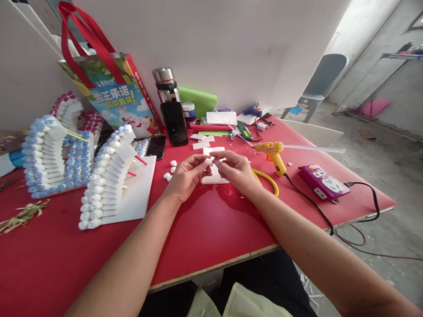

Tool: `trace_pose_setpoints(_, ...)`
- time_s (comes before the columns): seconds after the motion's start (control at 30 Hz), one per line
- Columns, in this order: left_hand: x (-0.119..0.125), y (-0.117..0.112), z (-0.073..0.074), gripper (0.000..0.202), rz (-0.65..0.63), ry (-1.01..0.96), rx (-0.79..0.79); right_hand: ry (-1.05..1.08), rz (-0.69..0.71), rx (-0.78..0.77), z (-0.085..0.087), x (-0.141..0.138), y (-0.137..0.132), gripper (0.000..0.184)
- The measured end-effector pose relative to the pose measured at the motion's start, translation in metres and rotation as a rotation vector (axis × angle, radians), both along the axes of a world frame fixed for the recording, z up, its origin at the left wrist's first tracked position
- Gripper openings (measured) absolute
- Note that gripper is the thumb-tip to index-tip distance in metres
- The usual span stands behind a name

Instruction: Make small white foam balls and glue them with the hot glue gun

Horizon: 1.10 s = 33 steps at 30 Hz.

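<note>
Four loose pellets [169, 171] lie on the red table [211, 229], well left of the one glue gun [275, 155]. Nearer to the gun, the left hand [185, 178] and the right hand [236, 171], palms facing and fingers bent, together pinch one white piece [208, 161].

Two hands [187, 176] [236, 171], two phones [174, 124] [156, 147], one glue gun [275, 155], one power strip [323, 182], one flask [165, 83], one bag [114, 94]
</note>
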<state>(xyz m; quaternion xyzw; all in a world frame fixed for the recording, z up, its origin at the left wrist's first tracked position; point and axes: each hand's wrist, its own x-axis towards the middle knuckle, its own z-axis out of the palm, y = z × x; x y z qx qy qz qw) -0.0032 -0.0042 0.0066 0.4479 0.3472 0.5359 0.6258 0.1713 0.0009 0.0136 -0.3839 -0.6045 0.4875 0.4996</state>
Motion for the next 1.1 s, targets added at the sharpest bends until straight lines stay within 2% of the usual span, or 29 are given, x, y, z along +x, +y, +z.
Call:
trace_pose_setpoints(0.33, 0.003, -0.003, 0.001, 0.027, 0.115, 0.228, 0.114, -0.114, -0.045, 0.045, -0.014, -0.002, 0.006, 0.021)
trace_pose_setpoints(0.63, 0.003, -0.003, 0.001, 0.028, 0.124, 0.309, 0.145, -0.245, -0.138, 0.085, -0.014, -0.002, 0.006, 0.019)
trace_pose_setpoints(1.1, 0.003, -0.002, 0.000, 0.028, 0.044, 0.211, 0.074, -0.185, -0.110, 0.078, -0.009, -0.001, 0.004, 0.023)
